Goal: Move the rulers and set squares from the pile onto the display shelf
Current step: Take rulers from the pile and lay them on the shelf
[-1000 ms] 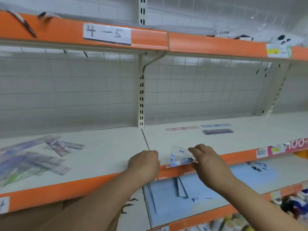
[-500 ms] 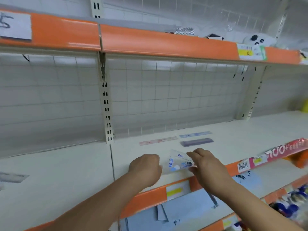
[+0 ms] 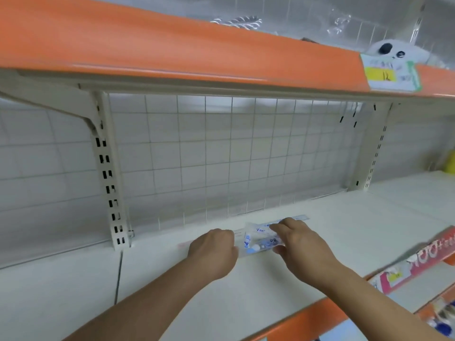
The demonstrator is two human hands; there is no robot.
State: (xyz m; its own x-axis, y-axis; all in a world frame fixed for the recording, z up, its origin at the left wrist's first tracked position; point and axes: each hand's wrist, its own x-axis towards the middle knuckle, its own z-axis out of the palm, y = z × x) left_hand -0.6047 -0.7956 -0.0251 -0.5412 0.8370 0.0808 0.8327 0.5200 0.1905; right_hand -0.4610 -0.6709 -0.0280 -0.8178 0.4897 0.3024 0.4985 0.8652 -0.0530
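A clear set square (image 3: 258, 240) with blue print is low over the cream display shelf (image 3: 246, 286), near the back. My right hand (image 3: 301, 244) pinches its right side from above. Curled into a fist, my left hand (image 3: 213, 252) sits right beside the set square's lower left corner, and I see no grip on it. A pale blue ruler (image 3: 300, 217) lies flat just behind my right hand. A pink ruler (image 3: 183, 245) lies partly hidden behind my left hand. The pile is out of view.
A wire grid back panel (image 3: 221, 156) closes the shelf behind. An orange-fronted shelf (image 3: 172, 50) hangs overhead with a plush toy (image 3: 387, 49) and a price tag (image 3: 391, 75). Slotted uprights (image 3: 108, 173) stand at left and right. A red promo strip (image 3: 418, 262) edges the shelf front.
The view has swung right and closer to the shelf, leaving the pile out of sight. Both hands have carried the set square deeper onto the shelf, up to the laid rulers.
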